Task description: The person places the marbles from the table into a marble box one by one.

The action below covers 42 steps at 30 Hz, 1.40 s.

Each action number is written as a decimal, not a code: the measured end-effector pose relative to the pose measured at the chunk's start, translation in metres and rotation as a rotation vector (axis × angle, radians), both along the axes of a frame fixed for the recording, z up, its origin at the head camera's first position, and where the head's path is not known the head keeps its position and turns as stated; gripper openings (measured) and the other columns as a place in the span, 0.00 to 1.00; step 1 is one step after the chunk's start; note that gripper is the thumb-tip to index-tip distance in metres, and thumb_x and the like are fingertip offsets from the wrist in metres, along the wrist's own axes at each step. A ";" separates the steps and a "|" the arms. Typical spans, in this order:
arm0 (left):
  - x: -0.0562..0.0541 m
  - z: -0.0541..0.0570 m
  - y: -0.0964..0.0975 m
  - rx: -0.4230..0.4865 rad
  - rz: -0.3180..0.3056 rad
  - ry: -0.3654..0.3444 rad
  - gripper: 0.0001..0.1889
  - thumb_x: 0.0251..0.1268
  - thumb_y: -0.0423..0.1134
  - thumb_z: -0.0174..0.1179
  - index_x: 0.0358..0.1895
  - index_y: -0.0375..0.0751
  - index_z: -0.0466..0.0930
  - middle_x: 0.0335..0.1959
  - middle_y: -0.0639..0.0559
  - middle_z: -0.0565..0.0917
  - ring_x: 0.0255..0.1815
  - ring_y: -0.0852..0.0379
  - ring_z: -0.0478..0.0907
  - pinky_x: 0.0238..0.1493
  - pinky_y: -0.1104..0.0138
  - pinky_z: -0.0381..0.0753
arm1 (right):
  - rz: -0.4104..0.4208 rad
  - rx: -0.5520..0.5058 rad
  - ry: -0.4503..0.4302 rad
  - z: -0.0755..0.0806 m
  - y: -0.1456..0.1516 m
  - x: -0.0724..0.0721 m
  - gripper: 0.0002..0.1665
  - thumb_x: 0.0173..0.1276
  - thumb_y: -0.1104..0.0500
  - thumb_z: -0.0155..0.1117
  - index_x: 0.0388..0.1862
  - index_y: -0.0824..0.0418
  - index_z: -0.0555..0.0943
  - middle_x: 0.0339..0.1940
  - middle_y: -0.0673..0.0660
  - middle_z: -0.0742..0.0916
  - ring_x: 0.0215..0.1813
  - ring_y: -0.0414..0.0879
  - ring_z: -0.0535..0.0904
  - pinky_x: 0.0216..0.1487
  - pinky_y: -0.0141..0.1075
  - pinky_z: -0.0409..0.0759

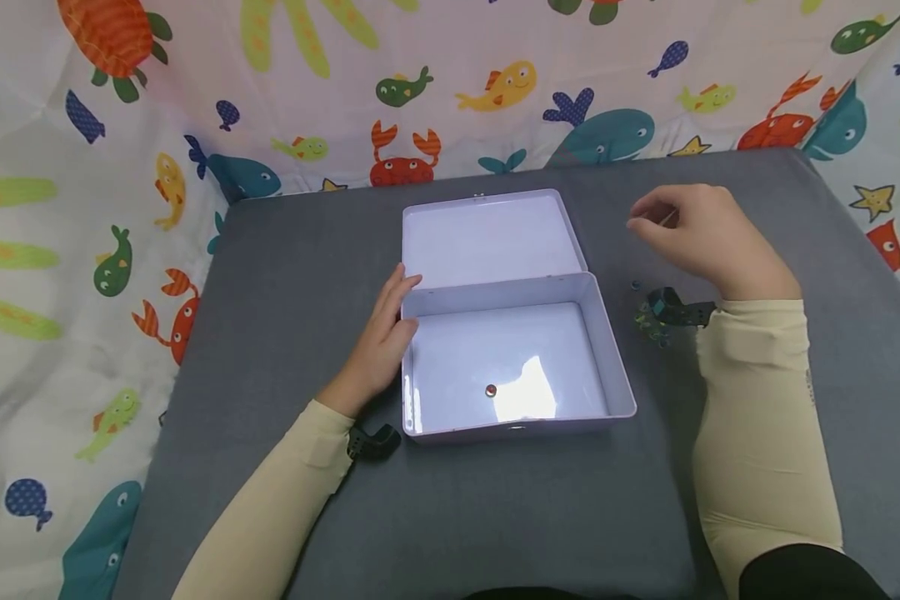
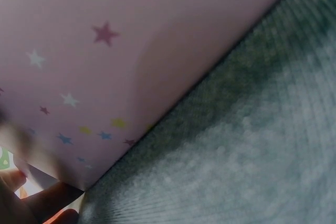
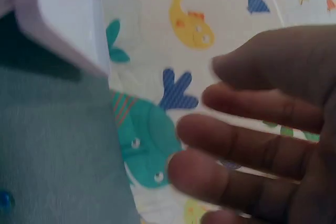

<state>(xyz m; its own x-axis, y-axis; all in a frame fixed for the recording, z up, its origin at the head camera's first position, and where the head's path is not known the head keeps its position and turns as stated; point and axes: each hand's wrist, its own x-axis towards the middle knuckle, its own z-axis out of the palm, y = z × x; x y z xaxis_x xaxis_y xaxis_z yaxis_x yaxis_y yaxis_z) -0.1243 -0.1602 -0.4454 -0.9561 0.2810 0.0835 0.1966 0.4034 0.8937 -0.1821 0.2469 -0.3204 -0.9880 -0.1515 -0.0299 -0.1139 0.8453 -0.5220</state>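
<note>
A pale lilac hinged box (image 1: 615, 358) lies on the grey table with its lid (image 1: 491, 237) laid back. Inside it is one small round reddish piece, like a marble (image 1: 491, 390). My left hand (image 1: 375, 354) rests against the box's left side near the hinge, fingers fairly straight. The left wrist view shows the fingertips (image 2: 58, 200) at a corner of the star-printed box side (image 2: 105, 77). Above the table, right of the lid, hovers my right hand (image 1: 693, 229). Its fingers (image 3: 241, 140) are loosely bent, and I see nothing between them.
Several small glassy marbles (image 1: 648, 323) lie on the table below my right hand, partly hidden by the black wrist strap (image 1: 675, 308). One blue marble (image 3: 6, 202) shows in the right wrist view. A sea-animal curtain (image 1: 450, 92) hangs behind the table and along its sides.
</note>
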 end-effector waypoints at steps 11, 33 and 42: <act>-0.002 -0.001 0.000 -0.013 0.003 0.013 0.32 0.75 0.36 0.41 0.82 0.50 0.59 0.88 0.58 0.42 0.87 0.54 0.43 0.82 0.43 0.49 | 0.024 0.092 -0.240 -0.021 0.018 -0.015 0.28 0.76 0.51 0.64 0.66 0.69 0.78 0.58 0.76 0.83 0.56 0.70 0.79 0.57 0.68 0.77; 0.001 0.001 0.001 -0.014 -0.001 0.013 0.32 0.75 0.36 0.42 0.82 0.51 0.60 0.88 0.60 0.43 0.87 0.56 0.44 0.83 0.47 0.50 | 0.036 0.079 -0.383 -0.059 0.027 -0.024 0.08 0.67 0.61 0.67 0.39 0.66 0.84 0.33 0.60 0.84 0.38 0.56 0.77 0.34 0.45 0.76; 0.000 0.000 0.000 -0.011 -0.002 0.013 0.32 0.75 0.36 0.41 0.82 0.51 0.59 0.88 0.60 0.42 0.87 0.55 0.44 0.83 0.47 0.50 | 0.007 0.083 -0.418 -0.062 0.025 -0.026 0.10 0.70 0.60 0.67 0.45 0.66 0.84 0.39 0.63 0.85 0.41 0.59 0.79 0.36 0.46 0.80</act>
<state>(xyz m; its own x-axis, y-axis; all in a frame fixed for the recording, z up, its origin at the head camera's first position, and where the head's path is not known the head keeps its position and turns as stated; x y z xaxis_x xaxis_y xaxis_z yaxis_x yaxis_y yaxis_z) -0.1244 -0.1604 -0.4456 -0.9545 0.2836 0.0924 0.2086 0.4132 0.8864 -0.2082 0.2721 -0.3823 -0.8871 -0.1386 -0.4402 0.0872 0.8863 -0.4549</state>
